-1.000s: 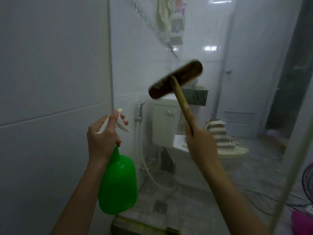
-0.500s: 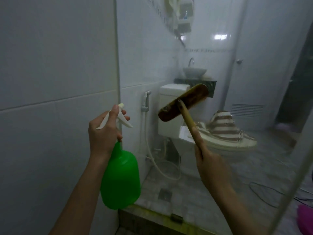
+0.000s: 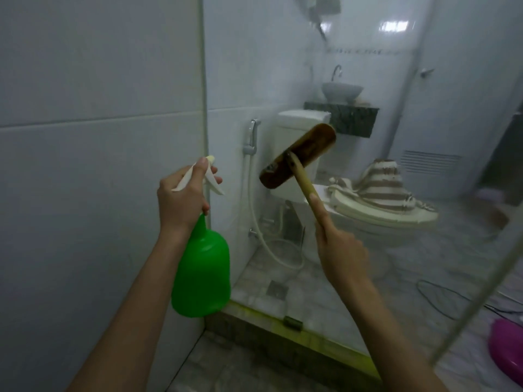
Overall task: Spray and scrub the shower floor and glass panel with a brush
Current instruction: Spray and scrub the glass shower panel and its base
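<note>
My left hand (image 3: 181, 200) grips the white trigger head of a green spray bottle (image 3: 202, 274), held upright near the tiled wall. My right hand (image 3: 341, 250) holds the wooden handle of a brown scrub brush (image 3: 298, 155), whose head lies against the hazy glass panel (image 3: 424, 264) at about chest height, tilted up to the right. A strip of the marbled shower floor (image 3: 226, 366) shows at the bottom, below the stone kerb (image 3: 283, 338).
Through the glass I see a toilet (image 3: 376, 210) with striped cloth on it, a bidet hose (image 3: 252, 154), a basin (image 3: 342, 90) and a floor drain (image 3: 277, 288). The tiled wall (image 3: 99, 165) is close on the left. A pink basin (image 3: 506, 352) sits at the lower right.
The brush head has come down the glass from higher up to in front of the toilet tank. My view has tilted downward. The spray bottle has stayed in the same place.
</note>
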A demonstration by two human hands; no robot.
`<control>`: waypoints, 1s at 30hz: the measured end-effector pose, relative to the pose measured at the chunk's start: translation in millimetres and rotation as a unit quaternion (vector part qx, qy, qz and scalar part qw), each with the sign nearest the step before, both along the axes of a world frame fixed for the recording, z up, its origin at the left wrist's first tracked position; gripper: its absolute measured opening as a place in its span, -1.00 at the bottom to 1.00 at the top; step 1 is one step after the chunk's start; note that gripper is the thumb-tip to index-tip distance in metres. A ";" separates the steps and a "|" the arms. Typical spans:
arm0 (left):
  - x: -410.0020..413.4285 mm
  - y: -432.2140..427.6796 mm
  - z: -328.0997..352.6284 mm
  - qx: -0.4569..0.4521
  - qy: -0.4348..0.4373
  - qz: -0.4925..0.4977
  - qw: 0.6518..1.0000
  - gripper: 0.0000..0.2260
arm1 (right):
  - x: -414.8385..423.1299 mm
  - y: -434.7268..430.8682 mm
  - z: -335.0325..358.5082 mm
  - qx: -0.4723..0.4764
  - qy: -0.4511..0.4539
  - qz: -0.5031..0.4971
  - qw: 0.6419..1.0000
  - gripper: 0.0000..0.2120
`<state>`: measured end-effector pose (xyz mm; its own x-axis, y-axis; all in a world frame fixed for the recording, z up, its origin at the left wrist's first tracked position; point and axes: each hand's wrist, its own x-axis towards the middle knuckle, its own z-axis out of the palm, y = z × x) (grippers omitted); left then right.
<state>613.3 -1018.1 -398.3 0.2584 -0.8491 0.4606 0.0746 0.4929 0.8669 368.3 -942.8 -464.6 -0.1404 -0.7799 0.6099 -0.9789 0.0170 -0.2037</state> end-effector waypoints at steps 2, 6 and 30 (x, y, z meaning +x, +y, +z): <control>-5.9 4.0 -1.5 0.003 -0.011 -0.004 1.000 -0.74 | 10.9 -16.9 21.4 -0.017 -0.006 0.021 1.000 -0.34; -15.8 11.6 -1.9 -0.002 -0.015 -0.005 1.000 -0.75 | 21.9 -51.0 60.1 -0.035 0.013 0.048 0.998 -0.45; -68.9 43.3 -3.1 -0.012 -0.027 -0.064 0.998 -0.74 | -40.9 -6.0 90.4 -0.163 -0.080 0.035 0.983 -0.52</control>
<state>544.4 -974.8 -401.4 0.1236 -0.8619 0.4918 0.0923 0.5034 0.8591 327.4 -948.8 -374.1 -0.2082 -0.5583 0.8031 -0.9302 -0.1408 -0.3390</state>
